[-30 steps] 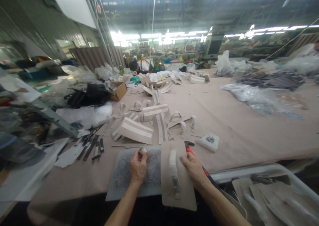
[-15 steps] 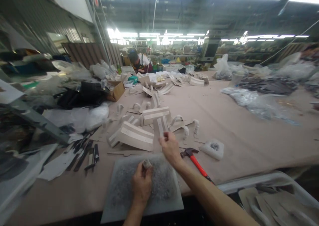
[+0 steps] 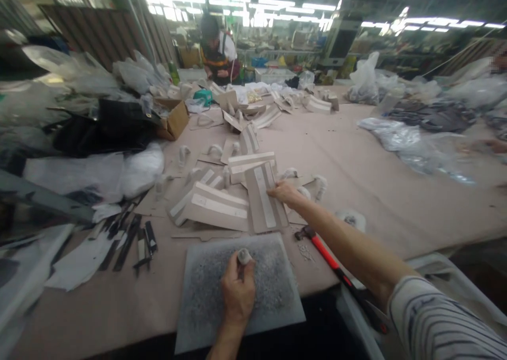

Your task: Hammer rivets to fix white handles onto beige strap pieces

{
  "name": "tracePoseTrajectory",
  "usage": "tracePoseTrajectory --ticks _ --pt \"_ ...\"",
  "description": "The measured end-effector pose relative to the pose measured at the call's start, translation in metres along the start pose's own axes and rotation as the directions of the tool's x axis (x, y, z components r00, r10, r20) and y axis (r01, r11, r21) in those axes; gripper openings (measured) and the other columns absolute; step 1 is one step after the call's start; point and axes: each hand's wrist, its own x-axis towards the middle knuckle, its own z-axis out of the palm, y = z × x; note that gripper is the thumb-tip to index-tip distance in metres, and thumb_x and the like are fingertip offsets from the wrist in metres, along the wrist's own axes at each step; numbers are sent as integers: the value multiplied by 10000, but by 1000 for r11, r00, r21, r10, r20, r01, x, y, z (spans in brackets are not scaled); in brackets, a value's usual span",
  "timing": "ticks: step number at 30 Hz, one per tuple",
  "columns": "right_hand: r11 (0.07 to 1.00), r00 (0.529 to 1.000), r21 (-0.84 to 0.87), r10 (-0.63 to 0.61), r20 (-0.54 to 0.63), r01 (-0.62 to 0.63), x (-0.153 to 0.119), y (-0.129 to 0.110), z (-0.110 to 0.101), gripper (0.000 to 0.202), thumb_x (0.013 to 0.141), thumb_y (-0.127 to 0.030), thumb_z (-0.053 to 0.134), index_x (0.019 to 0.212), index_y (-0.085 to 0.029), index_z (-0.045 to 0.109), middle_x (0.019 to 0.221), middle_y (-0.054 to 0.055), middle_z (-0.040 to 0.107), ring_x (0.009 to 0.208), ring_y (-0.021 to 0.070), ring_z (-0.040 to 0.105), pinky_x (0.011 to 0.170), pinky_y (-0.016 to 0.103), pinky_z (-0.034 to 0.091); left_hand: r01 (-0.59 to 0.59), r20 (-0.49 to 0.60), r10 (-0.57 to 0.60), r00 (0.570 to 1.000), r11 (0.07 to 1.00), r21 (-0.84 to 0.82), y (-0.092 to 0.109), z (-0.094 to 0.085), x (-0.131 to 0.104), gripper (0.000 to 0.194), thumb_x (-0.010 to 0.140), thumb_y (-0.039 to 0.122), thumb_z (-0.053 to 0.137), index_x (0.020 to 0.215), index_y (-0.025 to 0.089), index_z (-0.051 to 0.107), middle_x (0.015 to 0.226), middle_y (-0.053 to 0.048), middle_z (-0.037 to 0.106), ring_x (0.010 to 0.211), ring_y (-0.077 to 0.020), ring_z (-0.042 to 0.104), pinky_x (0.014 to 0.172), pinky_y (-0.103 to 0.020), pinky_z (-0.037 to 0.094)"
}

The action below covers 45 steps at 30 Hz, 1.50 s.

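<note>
Left hand grips a small knob over the near board; right hand touches a panel farther off, grip cannot be told; firm edge hold advised

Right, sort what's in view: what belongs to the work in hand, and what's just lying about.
Likely in the work:
- small round piece, in the left hand
- striped panel, at the right hand's fingers
- speckled board
- hammer, perhaps

Apparently lying about:
- black strips
- cardboard box
- plastic bag
</note>
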Motion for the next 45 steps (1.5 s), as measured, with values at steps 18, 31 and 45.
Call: tracePoseTrajectory --ticks 18,31,45 --pt "716 714 -231 -496 495 658 -236 147 4 410 939 -379 612 1319 -228 645 1437 138 567 1419 273 424 1193 491 307 38 175 20 984 946 -321 17 5 10 324 805 371 738 1046 163 674 1022 -85 770 941 -210 726 869 -311 566" --pt "713 831 -433 -514 212 551 -238 154 -14 557 813 -48 460 1342 -178 576 1443 142 531 1385 289 415 1152 538 321 10 446 84 891 979 -204 23 37 1 220 837 334 685 985 172 699 968 -65 768 880 -195 710 825 -293 547" --pt "922 929 -116 369 -19 -369 -202 157 -48 131 748 -95 567 848 -176 540 740 24 542 747 180 535 673 274 399 -258 440 247 863 965 -37 20 41 -1 167 860 238 618 1010 202 684 928 -41 759 830 -195 698 786 -285 520"
